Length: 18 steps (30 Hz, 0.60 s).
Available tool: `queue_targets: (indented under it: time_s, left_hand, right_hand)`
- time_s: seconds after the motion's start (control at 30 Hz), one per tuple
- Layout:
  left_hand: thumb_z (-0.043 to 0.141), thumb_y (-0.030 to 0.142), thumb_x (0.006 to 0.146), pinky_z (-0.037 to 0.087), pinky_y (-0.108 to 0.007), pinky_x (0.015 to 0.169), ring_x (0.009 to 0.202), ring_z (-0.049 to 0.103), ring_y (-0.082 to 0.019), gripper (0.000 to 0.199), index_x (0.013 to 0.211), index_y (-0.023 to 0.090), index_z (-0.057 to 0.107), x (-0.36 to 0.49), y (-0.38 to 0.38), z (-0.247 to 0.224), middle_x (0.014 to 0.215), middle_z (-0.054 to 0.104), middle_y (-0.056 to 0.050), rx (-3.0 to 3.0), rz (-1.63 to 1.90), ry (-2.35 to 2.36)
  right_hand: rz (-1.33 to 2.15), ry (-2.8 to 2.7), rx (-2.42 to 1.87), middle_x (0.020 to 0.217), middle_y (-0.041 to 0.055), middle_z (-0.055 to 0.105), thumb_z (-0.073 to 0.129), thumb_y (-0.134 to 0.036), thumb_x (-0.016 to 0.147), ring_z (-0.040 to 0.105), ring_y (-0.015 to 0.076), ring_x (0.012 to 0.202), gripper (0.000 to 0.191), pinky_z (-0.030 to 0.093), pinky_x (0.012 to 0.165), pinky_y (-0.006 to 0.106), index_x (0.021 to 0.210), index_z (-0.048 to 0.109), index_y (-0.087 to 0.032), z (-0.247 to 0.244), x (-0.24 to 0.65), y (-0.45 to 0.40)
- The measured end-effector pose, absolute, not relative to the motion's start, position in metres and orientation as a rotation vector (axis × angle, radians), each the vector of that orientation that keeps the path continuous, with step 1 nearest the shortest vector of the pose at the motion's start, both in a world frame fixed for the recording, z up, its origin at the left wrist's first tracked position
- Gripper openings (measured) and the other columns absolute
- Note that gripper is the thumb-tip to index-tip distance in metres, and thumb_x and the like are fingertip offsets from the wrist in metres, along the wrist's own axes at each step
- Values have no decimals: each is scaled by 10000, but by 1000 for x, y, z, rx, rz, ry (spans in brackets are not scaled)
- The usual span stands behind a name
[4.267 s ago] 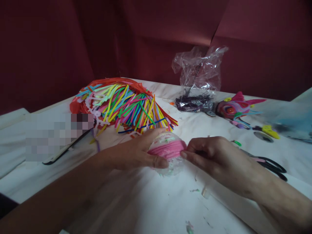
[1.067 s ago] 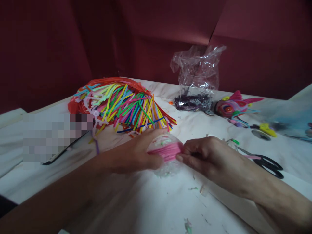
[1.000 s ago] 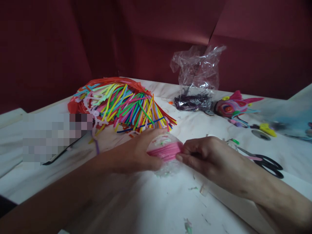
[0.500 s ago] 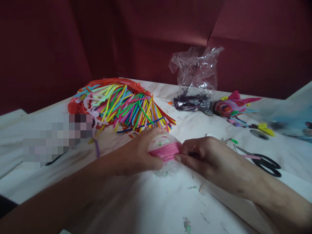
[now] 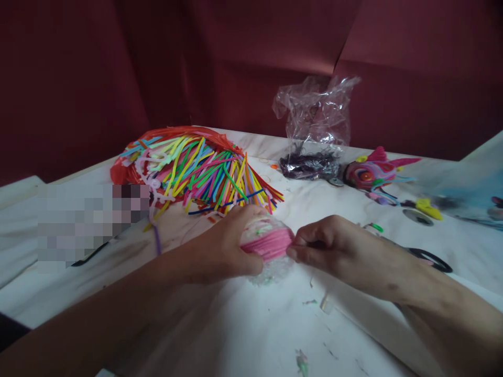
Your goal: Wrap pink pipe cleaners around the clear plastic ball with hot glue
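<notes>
Shifted slightly since half a second ago: right hand [image 5: 338, 248] raised a touch at the wrist and now covering more of the black-handled scissors [image 5: 430, 258] behind it, fingertips pinched a little tighter at the edge of the pink band. Otherwise little changed. Left hand [image 5: 220, 246] curled around the clear plastic ball [image 5: 267, 246] from the left side, thumb low at the front, fingers over the top, gripping it firmly. Ball held just above or resting on the white table [image 5: 243, 324], cannot tell which, at the centre of the view between the two hands. Wound around the ball's middle, a thick band of pink pipe cleaner [image 5: 271, 245]. Right hand nearly closed, thumb and forefinger pinched on the band's right end, touching the ball. Purple band [image 5: 157, 240] worn on the left wrist. Behind the left hand, a big fanned heap of multicoloured pipe cleaners [image 5: 196, 170] lying on red plastic. Farther back, a crumpled clear plastic bag [image 5: 314, 112] standing over a dark purple bundle [image 5: 308, 165]. To the right of that, a pink and red pipe-cleaner figure [image 5: 373, 170] with a round orange eye. Near it, a yellow piece [image 5: 427, 207] and a small green loop [image 5: 377, 228]. Scattered small scraps [image 5: 302, 361] on the near table. Dark red wall [image 5: 236, 52] behind everything.
</notes>
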<state>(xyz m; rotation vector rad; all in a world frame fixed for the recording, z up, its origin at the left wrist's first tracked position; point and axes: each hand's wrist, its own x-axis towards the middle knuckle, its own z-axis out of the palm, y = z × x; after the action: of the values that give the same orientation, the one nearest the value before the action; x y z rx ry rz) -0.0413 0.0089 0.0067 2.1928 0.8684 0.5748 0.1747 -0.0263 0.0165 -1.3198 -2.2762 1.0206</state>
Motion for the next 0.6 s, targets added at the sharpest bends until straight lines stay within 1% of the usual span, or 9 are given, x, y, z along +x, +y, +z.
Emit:
queue_targets:
  time_s: [0.2, 0.37, 0.47, 0.5, 0.53, 0.6]
  left_hand:
    - [561, 148, 589, 410, -335, 817, 950, 498, -212, 567, 1132, 235, 424, -42, 12, 2, 1063, 516, -11, 2156, 561, 877]
    - [541, 114, 591, 421, -315, 775, 942, 498, -214, 600, 1159, 239, 394, -41, 13, -2, 1061, 519, -16, 2018, 548, 864]
    - [545, 123, 605, 437, -302, 718, 906, 516, -205, 633, 1197, 236, 350, -41, 15, -10, 1069, 522, -30, 1880, 531, 792]
    - [563, 156, 616, 443, -296, 688, 888, 525, -203, 666, 1229, 236, 315, -40, 16, -12, 1078, 523, -38, 1833, 540, 756]
    - [561, 219, 661, 449, -303, 684, 900, 527, -209, 649, 1251, 227, 292, -41, 18, -15, 1102, 516, -54, 1764, 548, 711]
    - [583, 344, 700, 433, -334, 791, 996, 507, -231, 636, 1257, 205, 310, -41, 21, -18, 1164, 498, -76, 1725, 567, 610]
  right_hand:
    - [1101, -2257, -1313, 612, 49, 315, 381, -589, 850, 264, 57, 516, 625, 199, 415, 53, 653, 461, -2, 13, 180, -21]
    - [1150, -2217, -1290, 597, 47, 305, 399, -576, 842, 245, 50, 496, 609, 180, 397, 51, 646, 449, -1, 11, 179, -20]
    - [1177, -2201, -1277, 593, 45, 293, 408, -565, 840, 242, 49, 501, 597, 178, 398, 51, 643, 438, -3, 12, 178, -21]
    - [1184, -2198, -1279, 596, 45, 292, 409, -563, 840, 242, 49, 504, 595, 178, 400, 52, 645, 441, -2, 12, 178, -21]
    - [1189, -2198, -1278, 598, 46, 293, 410, -561, 839, 241, 49, 506, 592, 179, 402, 55, 646, 442, -2, 13, 178, -22]
    - [1194, -2198, -1281, 601, 48, 293, 412, -562, 838, 242, 50, 508, 594, 177, 405, 59, 644, 443, -1, 13, 178, -22]
